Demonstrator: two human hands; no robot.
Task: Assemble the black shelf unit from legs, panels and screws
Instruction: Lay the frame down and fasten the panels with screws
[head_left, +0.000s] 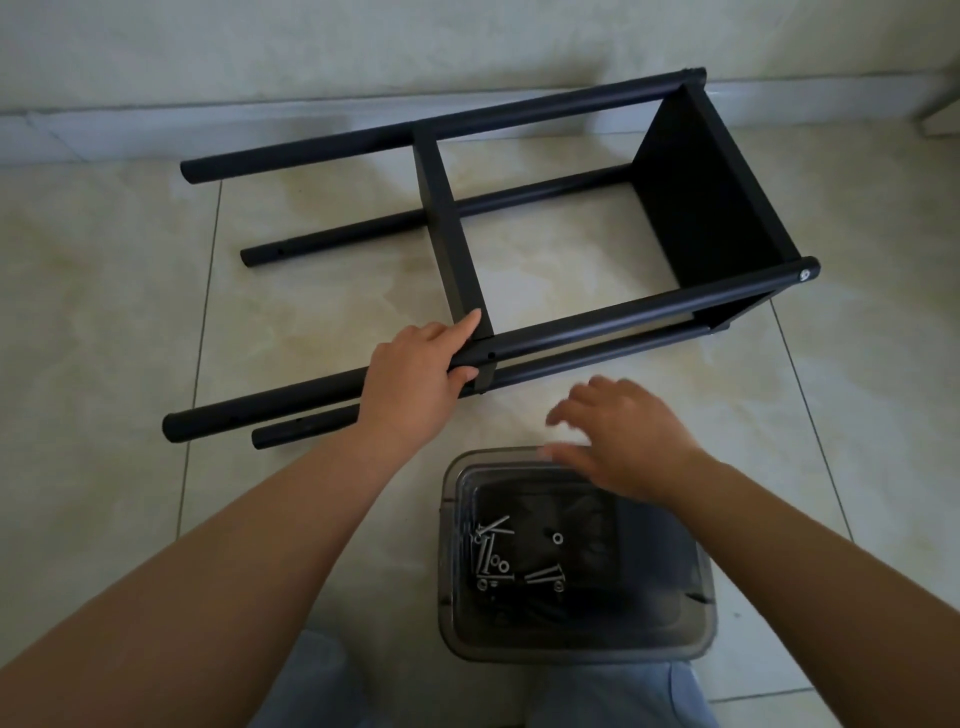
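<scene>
Your left hand is gripping a near leg of the black tubular shelf frame lying sideways, steadying its middle panel. Your right hand, fingers loosely spread and empty, is hovering between frame and grey plastic tub holding silver screws.

Single head-mounted wide-angle view, looking forward and steeply down from above the person's lap. The tiled floor fills most of the frame at arm's reach, both forearms enter from the bottom edge, and the wall base crosses the top.
</scene>
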